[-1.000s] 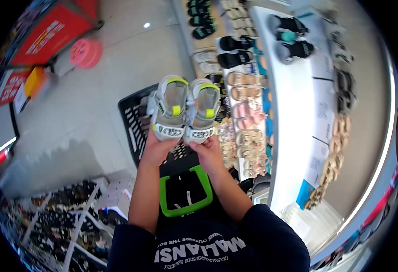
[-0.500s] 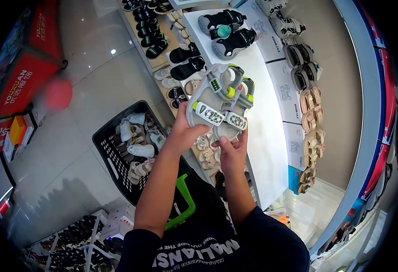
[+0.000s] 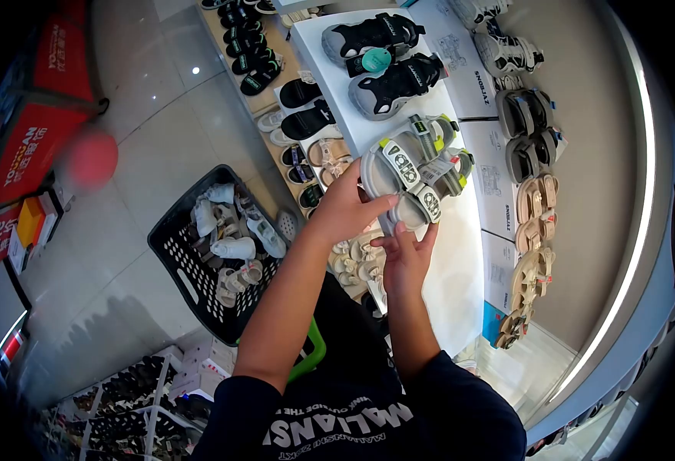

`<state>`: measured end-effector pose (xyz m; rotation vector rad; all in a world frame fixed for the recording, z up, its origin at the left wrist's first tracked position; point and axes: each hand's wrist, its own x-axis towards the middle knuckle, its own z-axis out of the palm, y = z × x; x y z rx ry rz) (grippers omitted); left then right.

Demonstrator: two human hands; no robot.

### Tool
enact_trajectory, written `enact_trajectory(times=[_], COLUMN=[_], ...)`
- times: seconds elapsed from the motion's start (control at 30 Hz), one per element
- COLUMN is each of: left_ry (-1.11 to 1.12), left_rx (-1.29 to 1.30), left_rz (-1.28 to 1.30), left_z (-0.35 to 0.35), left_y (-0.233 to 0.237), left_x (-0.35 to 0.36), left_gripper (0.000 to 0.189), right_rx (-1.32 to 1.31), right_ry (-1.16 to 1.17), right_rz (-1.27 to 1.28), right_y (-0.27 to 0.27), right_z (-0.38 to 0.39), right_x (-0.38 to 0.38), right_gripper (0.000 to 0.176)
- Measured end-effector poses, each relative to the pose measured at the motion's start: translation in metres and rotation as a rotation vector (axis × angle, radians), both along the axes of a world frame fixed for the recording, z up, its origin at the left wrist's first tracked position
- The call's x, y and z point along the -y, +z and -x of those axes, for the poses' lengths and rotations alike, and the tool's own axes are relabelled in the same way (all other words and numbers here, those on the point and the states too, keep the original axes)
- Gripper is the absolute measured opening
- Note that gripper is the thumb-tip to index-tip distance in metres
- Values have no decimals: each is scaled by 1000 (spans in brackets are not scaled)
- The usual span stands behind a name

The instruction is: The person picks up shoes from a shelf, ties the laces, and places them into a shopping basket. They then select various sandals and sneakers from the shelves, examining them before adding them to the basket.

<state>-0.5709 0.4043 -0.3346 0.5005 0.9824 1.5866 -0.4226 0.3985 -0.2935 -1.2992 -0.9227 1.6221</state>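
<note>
A pair of grey sandals (image 3: 389, 178) with white and lime-green straps is held between my two hands, low over the white display shelf (image 3: 454, 269). My left hand (image 3: 347, 207) grips the near left side, thumb across the footbed and fingers underneath. At the heel end, my right hand (image 3: 406, 257) pinches the sandals' edge with thumb and fingers. Just beyond them on the shelf stands a pair of black-and-grey shoes (image 3: 399, 84) with a round teal tag (image 3: 376, 60).
A black basket (image 3: 191, 288) holding several light shoes (image 3: 234, 247) is on the left, a green handle (image 3: 316, 349) beside it. Lower racks carry black sandals (image 3: 261, 73) and beige sandals (image 3: 330, 154). More sandals (image 3: 536, 207) line shoe boxes (image 3: 499, 265) at the right.
My hands have carried the sandals to the right and slightly nearer, over the shelf, turning them a little. The view has shifted too, and the black-and-grey shoes look larger.
</note>
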Motion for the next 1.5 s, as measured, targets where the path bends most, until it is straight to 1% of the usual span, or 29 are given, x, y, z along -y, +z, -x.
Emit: enact_trajectory(times=[0.03,0.07,0.13,0.23,0.33,0.4,0.43,0.47,0.53,0.6,0.63,0.67,0.7,0.73,0.77,0.83,0.93,1.03,1.07,1.17,1.2,1.3,1.37,1.43,1.47,1.5], left_ry=[42,36,25,-41,-22,5,16,21,67,85,82,118,90,132,150,221,317,369,344,284,264,188,154,147,104,79], left_rx=[-55,-133,-290,-284,-223,-149,-104,-64,-32,-10,-43,-85,-56,-36,-41,-48,-146,-164,-178,-243,-263,-277,-241,-241,-231,-235], left_rz=[-38,31,167,215,157,134,128,113,153,104,98,70,154,200,188,181,43,-68,-132,-222,-228,-274,-330,-332,-334,-344], left_z=[-1,-1,5,12,6,-1,-4,-6,-3,3,10,12,19,19,24,30,44,50,54,60,53,54,49,40,37,36], left_y=[-3,-5,5,11,2,-1,-2,0,21,28,36,40,61,73,82,116,161,210,219,252,257,283,301,313,320,323], left_x=[-3,-4,-6,-12,-14,-10,-4,3,23,46,59,74,90,102,120,146,171,172,174,172,161,157,153,145,141,135], left_gripper=[74,75,79,83,81,80,80,80,76,77,77,77,76,76,77,78,79,80,81,81,80,81,80,80,79,78], right_rx=[25,55,111,12,21,-114,-187,-244,-255,-244,-241,-229,-209,-221,-231,-250,-312,-418,-472,-492,-495,-556,-569,-593,-571,-533], right_ry=[17,28,52,-9,-65,46,104,151,203,264,294,333,393,448,504,570,658,648,651,578,590,447,432,396,398,397], right_rz=[8,26,57,110,116,197,229,241,226,231,236,183,135,107,75,48,-8,-87,-129,-253,-281,-362,-421,-494,-544,-529], right_y=[1,2,5,1,6,-1,4,10,28,40,48,60,61,71,83,104,136,168,179,205,205,231,238,233,239,239], right_z=[0,1,2,-8,-9,-26,-28,-27,-19,-19,-18,-14,-14,-15,-10,-4,12,22,23,26,14,14,6,1,-4,-8], right_x=[-3,-5,-7,-12,-17,-19,-20,-17,-4,11,21,30,37,40,49,65,83,87,88,95,84,95,96,93,90,85], right_gripper=[77,76,73,67,53,44,40,31,37,44,46,50,53,54,55,60,65,64,65,67,69,70,70,70,69,69])
